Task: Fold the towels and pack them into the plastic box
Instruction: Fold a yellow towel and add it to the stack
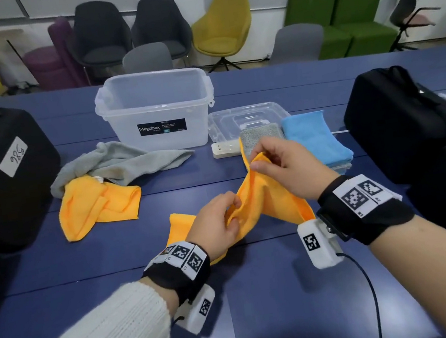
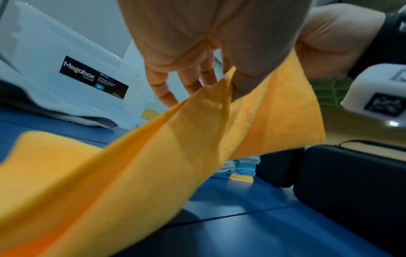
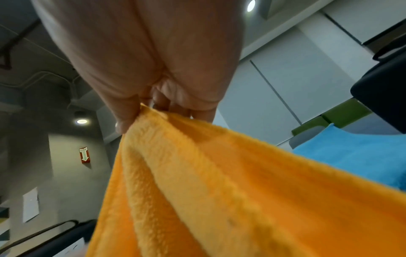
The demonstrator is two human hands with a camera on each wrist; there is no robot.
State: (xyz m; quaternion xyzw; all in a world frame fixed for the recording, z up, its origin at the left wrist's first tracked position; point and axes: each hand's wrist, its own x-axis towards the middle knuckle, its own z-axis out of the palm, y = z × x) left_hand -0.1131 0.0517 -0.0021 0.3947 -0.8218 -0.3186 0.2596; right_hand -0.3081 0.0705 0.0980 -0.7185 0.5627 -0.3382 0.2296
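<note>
An orange towel [image 1: 265, 197] hangs between both hands above the blue table [image 1: 260, 291]. My right hand [image 1: 260, 161] pinches its upper edge, raised; the right wrist view shows thumb and fingers closed on the orange towel [image 3: 219, 191]. My left hand [image 1: 234, 212] pinches the cloth lower down near the table, and the orange towel [image 2: 131, 165] drapes from it. The clear plastic box [image 1: 156, 109] stands open behind, with nothing visible inside. A folded blue towel [image 1: 314, 137] and a folded grey one [image 1: 260, 137] lie at the right. A crumpled grey towel [image 1: 119, 162] and another orange towel [image 1: 99, 205] lie at the left.
The box's clear lid [image 1: 246, 117] lies to its right, with a white power strip [image 1: 226, 148] in front of it. Black cases stand at the left [image 1: 4, 175] and right [image 1: 402, 117] of the table. Chairs line the far side.
</note>
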